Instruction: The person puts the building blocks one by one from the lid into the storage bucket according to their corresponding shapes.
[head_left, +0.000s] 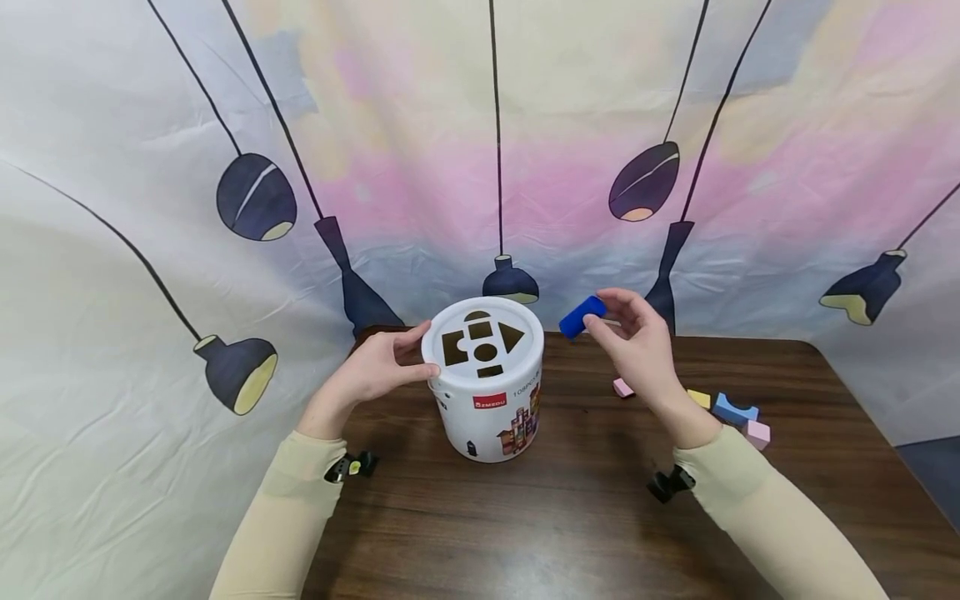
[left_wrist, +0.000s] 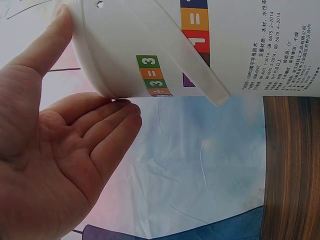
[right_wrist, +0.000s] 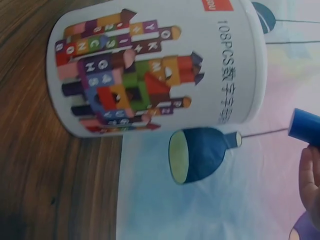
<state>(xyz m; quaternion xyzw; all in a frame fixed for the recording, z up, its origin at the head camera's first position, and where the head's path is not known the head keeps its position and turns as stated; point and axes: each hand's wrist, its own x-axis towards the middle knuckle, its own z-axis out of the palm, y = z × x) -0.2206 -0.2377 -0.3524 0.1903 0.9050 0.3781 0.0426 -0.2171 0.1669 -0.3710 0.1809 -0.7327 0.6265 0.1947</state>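
A white bucket (head_left: 491, 425) stands upright on the table, its lid (head_left: 500, 332) cut with several shaped holes, among them a round one and a triangle. My left hand (head_left: 373, 367) steadies it from the left. In the left wrist view the fingers (left_wrist: 117, 125) lie nearly straight against the bucket's side, and the thumb (left_wrist: 56, 35) touches the rim. To the right of the lid, a little apart from it, my right hand (head_left: 637, 342) pinches a blue cylinder block (head_left: 581, 317) between thumb and fingers. The cylinder is tilted in the air, and one end shows in the right wrist view.
Right of the bucket, on the dark wooden table (head_left: 570, 517), lie a blue arched block (head_left: 734, 410), a yellow block (head_left: 699, 398) and pink blocks (head_left: 757, 434), partly behind my right forearm. A cloth printed with lamps (head_left: 450, 150) hangs behind the table.
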